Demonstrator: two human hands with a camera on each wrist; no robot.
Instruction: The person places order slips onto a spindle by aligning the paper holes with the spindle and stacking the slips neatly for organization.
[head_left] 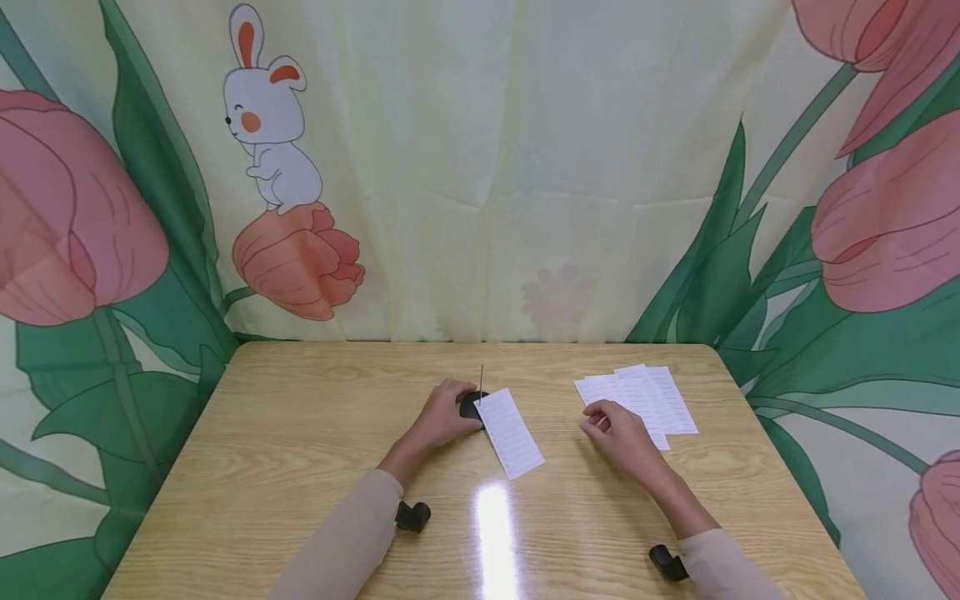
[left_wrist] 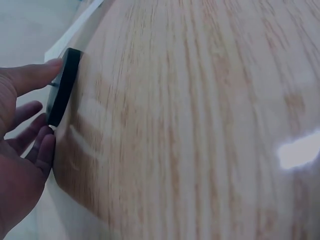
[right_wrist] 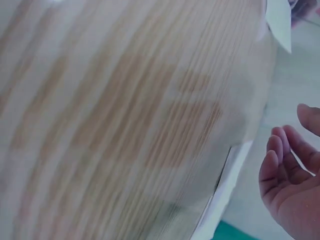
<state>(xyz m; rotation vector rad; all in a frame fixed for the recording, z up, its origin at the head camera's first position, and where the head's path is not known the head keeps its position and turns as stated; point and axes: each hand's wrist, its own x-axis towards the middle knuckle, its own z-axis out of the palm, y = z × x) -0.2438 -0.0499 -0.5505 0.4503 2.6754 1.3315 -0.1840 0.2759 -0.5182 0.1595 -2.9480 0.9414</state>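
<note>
Near the middle of the table stands a bill spike, with a round black base and a thin upright rod. My left hand grips the base from its left side; in the left wrist view the thumb lies on one edge of the black base and fingertips on the other. One white printed slip is at the rod by its upper corner and slants toward the front right. Relaxed and holding nothing, my right hand hovers beside several overlapping white slips. Its fingers curve loosely, thumb apart.
The wooden table ends at a printed curtain hanging behind it. A black wrist device sits at the left cuff, another black device at the right cuff. Bright glare lies on the table's front middle.
</note>
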